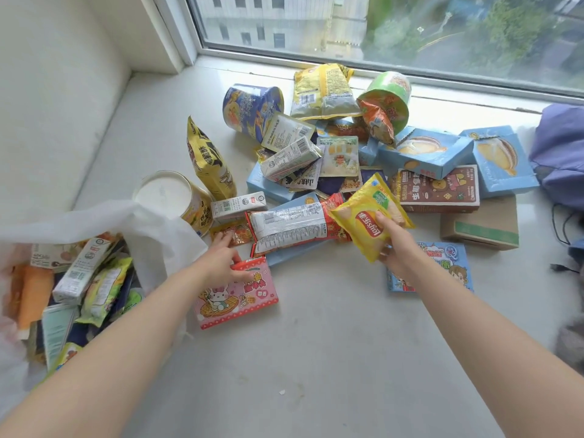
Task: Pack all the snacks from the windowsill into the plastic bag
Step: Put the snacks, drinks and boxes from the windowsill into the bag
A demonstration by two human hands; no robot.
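A heap of snack packs, boxes and cups lies across the white windowsill (pixel 316 358). My right hand (pixel 398 248) grips a yellow chip bag (pixel 368 216), lifted a little above the pile. My left hand (pixel 222 257) reaches over a pink box (pixel 237 298); its fingertips touch a small orange packet (pixel 235 233) and its thumb lies on the box. At the left the white plastic bag (pixel 148 235) gapes open, with several cartons and packets inside. A long red and white pack (pixel 290 222) lies between my hands.
Blue boxes (pixel 426 153), a brown box (pixel 439 191) and a cardboard box (pixel 480 229) lie to the right. Cups (pixel 249 105) sit near the window. A purple cloth bag (pixel 559 153) is at the far right edge. The wall closes off the left side.
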